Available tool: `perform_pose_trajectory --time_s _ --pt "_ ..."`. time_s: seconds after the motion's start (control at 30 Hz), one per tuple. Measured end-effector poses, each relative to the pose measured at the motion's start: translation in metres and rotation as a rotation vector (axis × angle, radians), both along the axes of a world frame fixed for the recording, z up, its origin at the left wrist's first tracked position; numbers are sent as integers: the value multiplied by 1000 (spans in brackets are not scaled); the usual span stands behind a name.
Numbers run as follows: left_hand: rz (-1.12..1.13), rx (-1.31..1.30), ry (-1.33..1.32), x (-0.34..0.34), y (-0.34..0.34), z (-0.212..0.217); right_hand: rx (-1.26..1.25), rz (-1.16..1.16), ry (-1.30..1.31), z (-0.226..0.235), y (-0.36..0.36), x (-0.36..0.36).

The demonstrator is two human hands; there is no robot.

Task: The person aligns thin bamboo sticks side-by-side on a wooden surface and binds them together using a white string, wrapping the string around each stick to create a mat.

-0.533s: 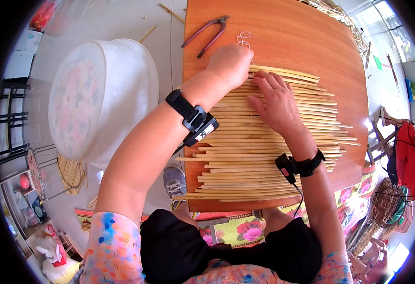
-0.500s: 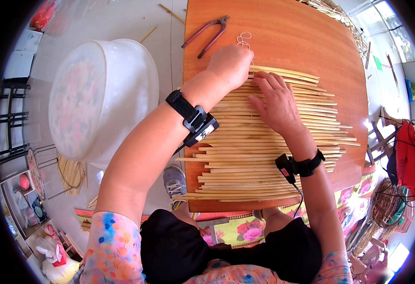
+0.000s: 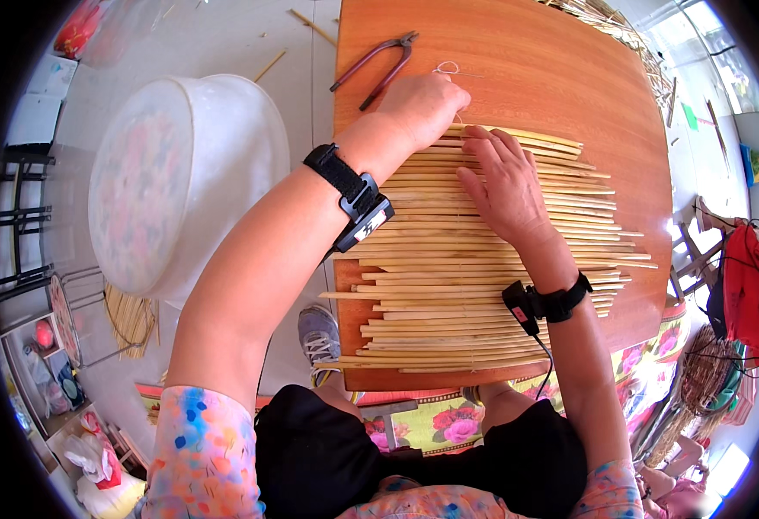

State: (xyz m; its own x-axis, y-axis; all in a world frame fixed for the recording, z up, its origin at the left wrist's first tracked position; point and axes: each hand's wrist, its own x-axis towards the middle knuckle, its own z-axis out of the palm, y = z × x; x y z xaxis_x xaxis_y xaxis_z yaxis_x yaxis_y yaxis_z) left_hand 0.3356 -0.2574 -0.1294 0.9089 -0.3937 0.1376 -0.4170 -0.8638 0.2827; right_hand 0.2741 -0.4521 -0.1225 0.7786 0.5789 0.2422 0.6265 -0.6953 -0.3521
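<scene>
A row of straw-coloured stalks [image 3: 448,227] lies side by side across the wooden table, with a thin line of stitching running over them. My left hand [image 3: 429,105] is closed beyond the farthest stalk, pinching a white thread [image 3: 448,68]. A loop of that thread lies past the fingers, and a short length runs from the hand down to the far stalks. My right hand [image 3: 507,183] rests palm down on the stalks, fingers stretched toward the far edge of the row and thumb apart. Red-handled pincers [image 3: 379,65] lie spread on the table, left of the thread.
The wooden table [image 3: 561,65] carries the work. To its left stands a large whitish plastic tub [image 3: 241,147] on the tiled floor. Loose stalks [image 3: 128,316] lie by a folding stool at lower left. Dry stalks [image 3: 621,39] are heaped beyond the table's far right edge.
My left hand has moved a little away from me, off the far stalk, and thread now shows between it and the row. My right hand stays nearly in place.
</scene>
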Motion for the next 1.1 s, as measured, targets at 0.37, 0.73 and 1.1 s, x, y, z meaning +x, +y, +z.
perform_pose_trajectory --time_s 0.37,0.73,1.1 --pt "35 45 20 -1 -1 5 -34 35 36 4 -1 -1" --pt "-12 -56 -28 -1 -3 18 -61 -1 -18 -3 4 3" --pt "9 -25 -77 2 -13 16 -150 11 60 1 1 -3"
